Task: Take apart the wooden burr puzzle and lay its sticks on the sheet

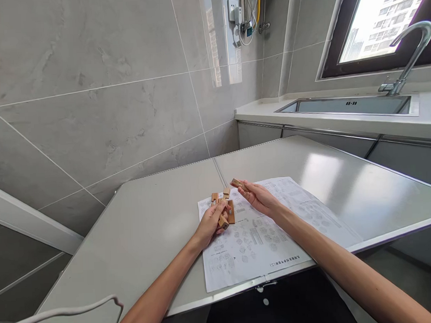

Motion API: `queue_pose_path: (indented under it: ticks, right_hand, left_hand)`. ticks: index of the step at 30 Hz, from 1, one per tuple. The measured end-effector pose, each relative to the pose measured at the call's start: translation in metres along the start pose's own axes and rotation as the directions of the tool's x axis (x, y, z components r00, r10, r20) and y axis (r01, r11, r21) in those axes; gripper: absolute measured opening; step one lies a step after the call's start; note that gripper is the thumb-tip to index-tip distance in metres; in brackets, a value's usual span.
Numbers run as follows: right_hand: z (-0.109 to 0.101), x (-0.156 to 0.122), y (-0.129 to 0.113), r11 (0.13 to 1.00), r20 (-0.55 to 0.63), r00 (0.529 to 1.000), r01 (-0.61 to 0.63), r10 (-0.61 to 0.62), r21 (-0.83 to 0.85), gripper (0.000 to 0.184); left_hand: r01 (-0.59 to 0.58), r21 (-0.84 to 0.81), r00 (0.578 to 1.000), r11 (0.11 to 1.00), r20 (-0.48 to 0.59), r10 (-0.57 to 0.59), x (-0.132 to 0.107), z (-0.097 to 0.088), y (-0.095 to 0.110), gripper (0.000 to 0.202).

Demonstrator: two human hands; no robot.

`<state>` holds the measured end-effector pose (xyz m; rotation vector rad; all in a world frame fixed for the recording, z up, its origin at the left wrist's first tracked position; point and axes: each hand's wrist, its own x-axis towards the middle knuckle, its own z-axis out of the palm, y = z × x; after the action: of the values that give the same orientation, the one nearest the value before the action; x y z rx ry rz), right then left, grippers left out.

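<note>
Two bare hands are busy over a printed instruction sheet (pixel 275 225) spread on the grey worktop (pixel 150 231). The left hand (pixel 213 223) is curled shut around a partly built wooden puzzle (pixel 224 209), a cluster of notched blocks interlocked at right angles, held just above the far left corner of the sheet. The right hand (pixel 260 197) pinches a single loose wooden piece (pixel 238 183) between thumb and fingertips, palm turned up, just right of the cluster and not touching it.

Judging by their look, these pieces are light, stiff and dry, with squared edges that give fingers a sure hold; they would not bend or crush, though the half-built cluster seems likely to slip apart if squeezed on the wrong faces or tilted. Holding it across the crossing blocks, as the left hand does, looks soundest. The loose piece is best taken by its long sides, leaving its ends and notches free.

Little crowds the hands. The sheet overhangs the near edge slightly and could slide. A white cable (pixel 65 311) loops at the near left corner, well apart. Far right, a sink (pixel 349 105) with a curved tap (pixel 410 48) sits under a window (pixel 384 21); a tiled wall (pixel 91 90) runs along the left.
</note>
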<state>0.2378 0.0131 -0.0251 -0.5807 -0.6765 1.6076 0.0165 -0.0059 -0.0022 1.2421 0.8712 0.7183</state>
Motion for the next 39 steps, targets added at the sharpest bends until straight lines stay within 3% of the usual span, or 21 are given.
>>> queue_pose_path:
  ticks: [5, 11, 20, 26, 33, 39]
  right_hand:
    - [0.002, 0.001, 0.001, 0.999, -0.053, 0.998, -0.033, 0.032, -0.011, 0.026]
    - [0.004, -0.001, 0.003, 0.992, 0.042, 0.995, -0.081, 0.085, -0.098, 0.042]
    - [0.013, -0.004, 0.001, 0.989, 0.158, 0.983, -0.067, 0.088, -0.132, 0.031]
    - [0.011, -0.007, 0.003, 0.956, 0.189, 0.976, -0.047, 0.105, -0.288, 0.049]
    - [0.011, -0.007, 0.004, 0.948, 0.268, 0.957, -0.017, 0.107, -0.316, 0.046]
    - [0.010, -0.007, 0.005, 0.938, 0.262, 0.956, -0.033, 0.130, -0.345, 0.048]
  left_hand:
    - [-0.004, -0.005, 1.000, 1.000, 0.009, 0.004, 0.001, -0.001, -0.003, 0.057]
    - [-0.013, -0.009, 1.000, 1.000, 0.008, 0.013, 0.002, -0.002, -0.004, 0.051]
    - [-0.009, -0.011, 1.000, 1.000, -0.008, 0.009, 0.001, -0.001, -0.004, 0.052]
    - [-0.011, -0.029, 1.000, 1.000, -0.029, 0.010, 0.003, -0.002, -0.006, 0.052]
    - [-0.005, -0.017, 1.000, 1.000, -0.015, 0.005, 0.002, -0.002, -0.006, 0.046]
    - [-0.008, -0.013, 1.000, 1.000, 0.005, 0.008, 0.001, 0.000, -0.005, 0.046]
